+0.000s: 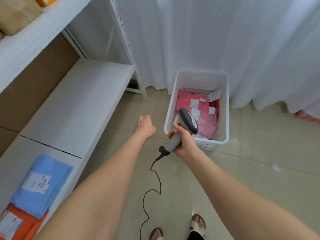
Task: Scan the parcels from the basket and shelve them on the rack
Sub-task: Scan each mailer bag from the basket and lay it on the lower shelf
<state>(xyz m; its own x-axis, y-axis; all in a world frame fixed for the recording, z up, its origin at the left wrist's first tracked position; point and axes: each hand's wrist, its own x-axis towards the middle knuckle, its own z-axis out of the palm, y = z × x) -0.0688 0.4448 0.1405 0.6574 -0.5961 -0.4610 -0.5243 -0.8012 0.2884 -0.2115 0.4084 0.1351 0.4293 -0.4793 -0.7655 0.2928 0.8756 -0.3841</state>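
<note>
The white plastic basket (200, 73) stands on the floor, just beside the end of the rack (83, 101). Inside it lie several pink parcels (192, 103), soft bags with white labels, one over another. The grey scanner (187, 121) has a dark head and a black cable; the right hand (184, 142) grips its handle above the near edge of the basket. The rack is white, with flat shelves. On its lower shelf a blue parcel (43, 182) lies flat with its label up, partly over an orange parcel (20, 224). A brown parcel (15, 16) sits on the upper shelf.
</note>
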